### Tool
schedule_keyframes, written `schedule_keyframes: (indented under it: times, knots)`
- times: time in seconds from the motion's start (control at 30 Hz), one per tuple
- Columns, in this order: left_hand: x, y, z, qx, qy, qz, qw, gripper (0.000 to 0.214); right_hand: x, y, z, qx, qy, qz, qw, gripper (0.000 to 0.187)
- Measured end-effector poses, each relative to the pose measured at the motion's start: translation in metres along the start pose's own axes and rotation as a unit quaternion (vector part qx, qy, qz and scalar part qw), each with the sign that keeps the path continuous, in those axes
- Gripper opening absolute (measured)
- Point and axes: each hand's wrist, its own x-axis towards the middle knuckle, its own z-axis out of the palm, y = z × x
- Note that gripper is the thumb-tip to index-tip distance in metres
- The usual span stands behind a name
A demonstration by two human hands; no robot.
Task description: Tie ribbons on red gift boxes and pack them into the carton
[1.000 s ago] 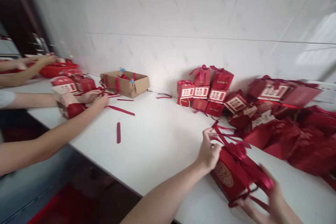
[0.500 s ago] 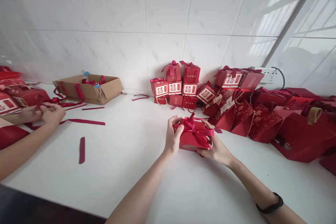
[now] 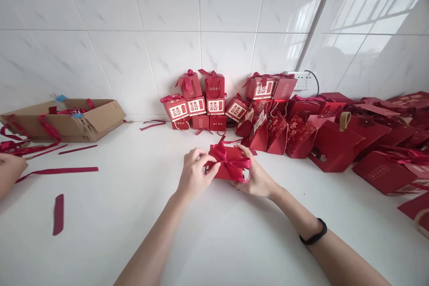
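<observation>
Gift box (image 3: 225, 174): red; on or just above table (image 3: 150, 237), can't tell which; approx. ctr. of view, betw. both hands; bow (image 3: 227, 161) on top
L. hand (image 3: 194, 174): thumb + finger pinched on bow, at its L. side
R. hand (image 3: 258, 178): clamped round R. end of gift box, fingers at far edge, thumb nr. side; black wristband (image 3: 317, 237) on that arm
Stacked boxes (image 3: 196, 106): small, red, some w/ white label; beyond gift box, nr. tiled wall (image 3: 167, 0); ribbon bows on upper ones
Red bags (image 3: 335, 145): row to R. of stack; one w/ tan loop; more boxes + bags behind and far R.
Cardboard box (image 3: 103, 118): open, at L., nr. wall; red ribbon inside and over nr. side; blue clips on rim
Ribbon strips (image 3: 58, 214): dark red; several loose on table, L. side
Co-worker's hand (image 3: 11, 172): L. edge of view, partly cut off; nr. ribbon; grip can't be told
Socket strip (image 3: 301, 81): white; at wall, behind boxes; black cord
</observation>
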Motion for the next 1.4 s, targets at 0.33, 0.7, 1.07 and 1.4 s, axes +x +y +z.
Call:
schedule_keyframes:
  times: [0.33,0.7,1.07,1.4]
  knots:
    - [0.0,0.019,-0.009,-0.117,-0.109,-0.199,0.967,0.025,0.0,0.001,0.002,-0.063,0.034,-0.012,0.997,0.092]
    - [0.017,-0.001,-0.048,-0.208,-0.488,-0.378,0.759,0.044,0.0,0.006,-0.003,-0.062,0.01,-0.047,0.997,0.093]
    - [0.001,0.003,0.0,-0.312,-0.177,-0.282,0.89,0.082,-0.004,-0.002,0.007,-0.015,-0.041,-0.014,0.999,0.094]
    - [0.004,-0.006,-0.007,-0.319,-0.124,-0.3,0.89,0.064,-0.004,-0.013,0.003,0.064,-0.03,0.034,0.997,0.042]
